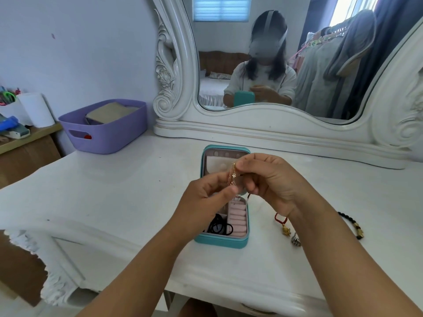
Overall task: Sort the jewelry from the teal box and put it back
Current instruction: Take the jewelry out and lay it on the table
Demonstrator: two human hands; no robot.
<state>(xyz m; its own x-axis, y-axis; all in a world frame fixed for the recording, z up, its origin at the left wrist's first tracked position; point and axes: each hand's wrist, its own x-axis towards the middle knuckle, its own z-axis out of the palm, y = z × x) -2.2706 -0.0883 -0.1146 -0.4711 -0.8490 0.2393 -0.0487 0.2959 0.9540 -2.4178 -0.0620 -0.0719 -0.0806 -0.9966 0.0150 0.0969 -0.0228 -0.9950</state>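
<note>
The fingers (pixel 240 167) of the right hand (pixel 270 179) pinch the top of a thin gold pin (pixel 233 175). The left hand (pixel 206 191) pinches its low end. Both hands are closed tight on it. The pin stands almost straight up, from 12 to 6 o'clock, with a tiny flower in the middle. It hangs right over the open teal box (pixel 223 242), which sits below at 6 o'clock. More jewelry (pixel 286 231) lies at 4 o'clock on the table (pixel 114 179). I think either hand could lower it in.

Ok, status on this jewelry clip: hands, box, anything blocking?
Left hand and right hand pinch a gold earring above the open teal box. Black hair ties inside. Bracelets lie right of box. Nothing blocking.
</note>
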